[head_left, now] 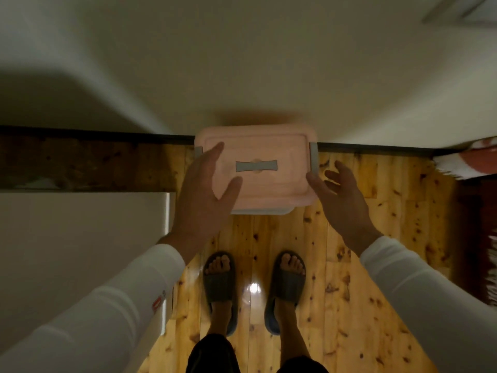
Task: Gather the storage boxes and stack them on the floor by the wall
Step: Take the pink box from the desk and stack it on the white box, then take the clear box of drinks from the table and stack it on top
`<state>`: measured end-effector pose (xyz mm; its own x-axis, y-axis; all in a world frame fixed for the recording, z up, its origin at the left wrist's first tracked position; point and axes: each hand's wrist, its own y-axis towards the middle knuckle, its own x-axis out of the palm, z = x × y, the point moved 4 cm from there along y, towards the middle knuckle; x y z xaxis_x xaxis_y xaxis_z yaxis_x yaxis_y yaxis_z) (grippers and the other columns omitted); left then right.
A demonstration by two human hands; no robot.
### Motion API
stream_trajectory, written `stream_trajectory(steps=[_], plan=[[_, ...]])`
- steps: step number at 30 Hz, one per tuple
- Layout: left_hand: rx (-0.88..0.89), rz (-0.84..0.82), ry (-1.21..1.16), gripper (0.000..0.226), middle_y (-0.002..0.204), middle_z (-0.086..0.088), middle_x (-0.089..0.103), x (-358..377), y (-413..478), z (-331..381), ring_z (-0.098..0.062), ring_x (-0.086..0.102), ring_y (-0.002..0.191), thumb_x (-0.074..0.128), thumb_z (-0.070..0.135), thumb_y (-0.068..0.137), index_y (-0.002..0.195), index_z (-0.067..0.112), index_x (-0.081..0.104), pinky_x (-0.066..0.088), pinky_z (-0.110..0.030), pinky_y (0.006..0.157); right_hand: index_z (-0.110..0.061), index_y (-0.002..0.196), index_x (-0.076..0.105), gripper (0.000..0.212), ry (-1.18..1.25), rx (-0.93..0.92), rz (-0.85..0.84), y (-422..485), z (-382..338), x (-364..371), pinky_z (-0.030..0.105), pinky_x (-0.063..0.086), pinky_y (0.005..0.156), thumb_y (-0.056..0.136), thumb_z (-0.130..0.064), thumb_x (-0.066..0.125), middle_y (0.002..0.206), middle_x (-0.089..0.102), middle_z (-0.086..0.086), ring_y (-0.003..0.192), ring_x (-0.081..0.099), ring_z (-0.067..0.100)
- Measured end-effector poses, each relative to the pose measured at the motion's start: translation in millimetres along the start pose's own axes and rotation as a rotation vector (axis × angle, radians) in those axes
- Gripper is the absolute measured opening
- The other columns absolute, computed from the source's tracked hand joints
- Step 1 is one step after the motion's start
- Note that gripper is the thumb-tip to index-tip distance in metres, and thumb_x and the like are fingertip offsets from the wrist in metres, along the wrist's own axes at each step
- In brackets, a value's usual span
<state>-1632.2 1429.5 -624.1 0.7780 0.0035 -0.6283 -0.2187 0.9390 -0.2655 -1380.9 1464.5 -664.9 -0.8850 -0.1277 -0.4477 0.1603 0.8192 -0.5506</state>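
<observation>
A pink storage box with a grey handle on its lid and grey side clips sits on the wooden floor against the wall. A paler edge shows under its near side, possibly another box beneath; I cannot tell. My left hand hovers over the lid's left part, fingers apart, holding nothing. My right hand is beside the box's right edge, fingers spread, thumb close to the lid's corner and the right clip. Whether either hand touches the box is unclear.
My feet in dark slippers stand on the knotty plank floor just behind the box. A white cabinet or surface fills the left side. A red and white fringed rug or cloth lies at the right, by the dark skirting.
</observation>
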Motion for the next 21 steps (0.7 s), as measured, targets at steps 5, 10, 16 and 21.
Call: stream_trajectory(steps=[5, 10, 16, 21], plan=[[0.000, -0.039, -0.049, 0.062, 0.149, 0.006, 0.038, -8.4, -24.1, 33.3, -0.003, 0.034, 0.128, 0.058, 0.041, 0.093, 0.149, 0.033, 0.033, 0.032, -0.020, 0.100, -0.025, 0.149, 0.027, 0.076, 0.023, -0.044, -0.003, -39.6, -30.8, -14.0, 0.032, 0.050, 0.084, 0.086, -0.055, 0.058, 0.140, 0.047, -0.005, 0.119, 0.049, 0.012], [0.010, -0.060, -0.089, 0.062, 0.147, 0.009, 0.039, -36.8, -48.2, 89.2, -0.004, 0.037, 0.126, 0.060, 0.041, 0.092, 0.148, 0.032, 0.035, 0.037, -0.028, 0.099, -0.030, 0.144, 0.033, 0.067, 0.038, -0.106, -0.007, -85.2, -77.9, -35.6, 0.017, 0.043, 0.071, 0.086, -0.055, 0.057, 0.130, 0.047, -0.012, 0.116, 0.049, 0.008], [0.145, -0.181, -0.059, 0.059, 0.135, 0.022, 0.036, -85.6, -87.6, 167.4, 0.005, 0.031, 0.123, 0.060, 0.041, 0.092, 0.144, 0.040, 0.034, 0.032, -0.025, 0.104, -0.031, 0.143, 0.035, 0.066, 0.091, -0.154, 0.001, -146.2, -141.1, -72.4, 0.016, 0.041, 0.081, 0.085, -0.056, 0.056, 0.135, 0.050, -0.010, 0.120, 0.047, 0.007], [0.180, -0.206, -0.092, 0.052, 0.132, 0.022, 0.039, -128.3, -111.5, 215.4, 0.001, 0.038, 0.121, 0.060, 0.045, 0.091, 0.134, 0.051, 0.031, 0.038, -0.025, 0.100, -0.033, 0.144, 0.034, 0.067, 0.110, -0.158, 0.023, -196.6, -180.8, -102.8, 0.008, 0.039, 0.065, 0.086, -0.059, 0.055, 0.131, 0.050, -0.014, 0.116, 0.048, 0.005]])
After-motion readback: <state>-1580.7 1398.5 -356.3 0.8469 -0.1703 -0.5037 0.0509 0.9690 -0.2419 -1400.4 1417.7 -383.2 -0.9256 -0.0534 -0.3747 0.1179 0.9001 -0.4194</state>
